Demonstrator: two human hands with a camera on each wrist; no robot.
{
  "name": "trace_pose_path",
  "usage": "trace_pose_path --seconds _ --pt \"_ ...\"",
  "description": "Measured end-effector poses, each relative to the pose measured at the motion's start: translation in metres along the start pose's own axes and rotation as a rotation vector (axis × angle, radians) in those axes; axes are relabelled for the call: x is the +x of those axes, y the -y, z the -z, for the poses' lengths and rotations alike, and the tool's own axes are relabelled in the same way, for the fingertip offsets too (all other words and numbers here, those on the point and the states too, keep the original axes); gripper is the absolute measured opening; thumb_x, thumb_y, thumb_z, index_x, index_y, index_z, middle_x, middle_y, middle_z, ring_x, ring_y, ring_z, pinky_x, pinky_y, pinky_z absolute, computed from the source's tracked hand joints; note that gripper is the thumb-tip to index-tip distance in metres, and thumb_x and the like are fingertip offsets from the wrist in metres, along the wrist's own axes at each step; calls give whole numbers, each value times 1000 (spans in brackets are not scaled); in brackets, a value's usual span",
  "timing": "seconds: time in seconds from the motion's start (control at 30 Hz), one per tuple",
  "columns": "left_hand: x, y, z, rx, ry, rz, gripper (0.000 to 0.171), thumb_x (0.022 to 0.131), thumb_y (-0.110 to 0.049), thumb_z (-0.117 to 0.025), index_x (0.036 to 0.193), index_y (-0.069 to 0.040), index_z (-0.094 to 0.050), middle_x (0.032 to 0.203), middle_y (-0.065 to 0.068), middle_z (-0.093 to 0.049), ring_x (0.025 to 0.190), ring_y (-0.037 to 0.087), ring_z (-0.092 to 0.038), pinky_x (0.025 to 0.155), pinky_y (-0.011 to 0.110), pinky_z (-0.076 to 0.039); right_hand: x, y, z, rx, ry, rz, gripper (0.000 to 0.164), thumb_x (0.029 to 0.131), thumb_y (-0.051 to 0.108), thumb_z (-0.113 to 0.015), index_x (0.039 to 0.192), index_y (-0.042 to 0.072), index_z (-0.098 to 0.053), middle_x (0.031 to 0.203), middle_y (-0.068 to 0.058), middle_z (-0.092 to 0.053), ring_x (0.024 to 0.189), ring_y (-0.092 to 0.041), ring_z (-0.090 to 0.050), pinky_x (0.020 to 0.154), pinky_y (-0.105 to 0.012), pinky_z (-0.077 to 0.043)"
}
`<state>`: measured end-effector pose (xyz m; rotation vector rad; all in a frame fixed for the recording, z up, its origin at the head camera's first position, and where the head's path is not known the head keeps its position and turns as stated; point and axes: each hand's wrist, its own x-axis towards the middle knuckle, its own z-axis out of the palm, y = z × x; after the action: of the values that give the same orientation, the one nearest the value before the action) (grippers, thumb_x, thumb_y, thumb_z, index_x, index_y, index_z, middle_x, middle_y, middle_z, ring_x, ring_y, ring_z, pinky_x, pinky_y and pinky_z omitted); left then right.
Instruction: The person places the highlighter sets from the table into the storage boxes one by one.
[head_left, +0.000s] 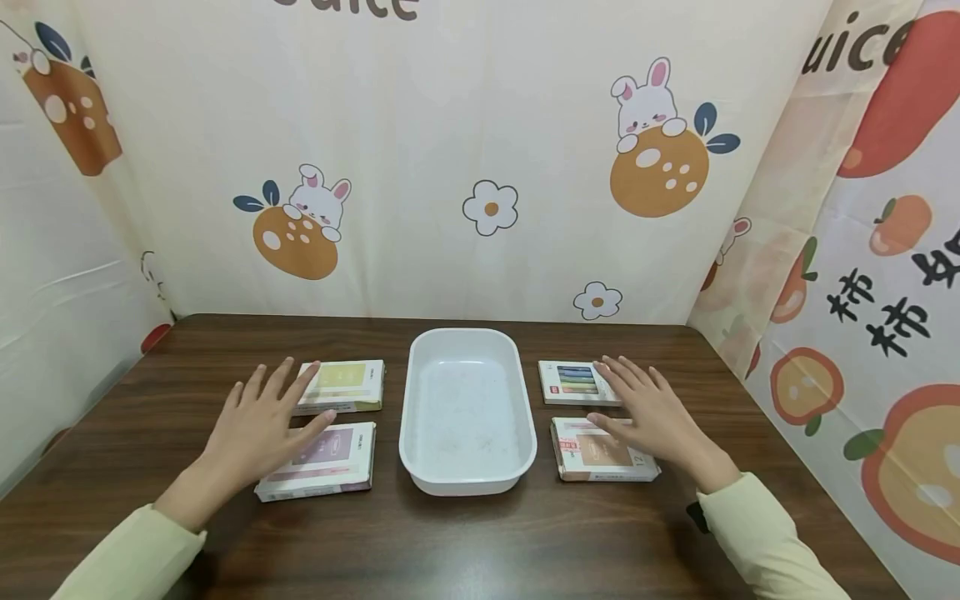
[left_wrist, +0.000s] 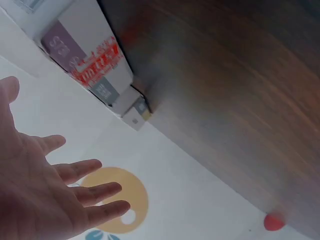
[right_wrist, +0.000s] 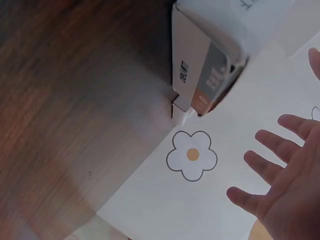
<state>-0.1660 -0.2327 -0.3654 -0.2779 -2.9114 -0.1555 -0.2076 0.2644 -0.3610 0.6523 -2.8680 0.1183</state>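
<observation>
My left hand is spread with straight fingers above two flat boxes on the left, one with a yellow-green panel behind and one with a purple panel in front. On the right, my right hand hovers, fingers spread, over a box showing coloured sticks and a box with a tan panel. A white rectangular basin stands between the pairs. Both wrist views show the left palm and right palm holding nothing, apart from the boxes.
The boxes and basin lie on a dark wood-grain table. A printed cloth with rabbits, oranges and flowers hangs behind the far edge. Another fruit-printed cloth hangs along the right side, and a pale cloth on the left.
</observation>
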Motion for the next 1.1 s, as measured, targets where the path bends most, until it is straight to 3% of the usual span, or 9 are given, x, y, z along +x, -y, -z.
trace_pose_path --seconds 0.53,0.73,1.1 --pt "5 -29 -4 42 -100 -129 69 85 -59 -47 140 -20 -35 142 18 -37 126 45 -35 97 62 -29 -3 4 -8 -25 -52 175 69 81 49 -61 134 9 -45 133 -11 -50 121 -33 -46 99 -53 -32" --pt "7 -38 -4 34 -143 -171 66 84 -57 -51 137 -19 -41 137 17 -43 121 42 -41 95 59 -33 -4 6 -8 -17 -26 198 68 81 52 -60 133 11 -46 131 -8 -52 120 -29 -48 97 -53 -34" --pt "12 -53 -6 37 -161 -248 64 84 -57 -51 137 -21 -42 134 12 -47 118 37 -46 91 55 -38 -8 10 -11 21 11 211 63 83 52 -58 131 13 -49 128 -5 -54 116 -27 -51 91 -51 -39"
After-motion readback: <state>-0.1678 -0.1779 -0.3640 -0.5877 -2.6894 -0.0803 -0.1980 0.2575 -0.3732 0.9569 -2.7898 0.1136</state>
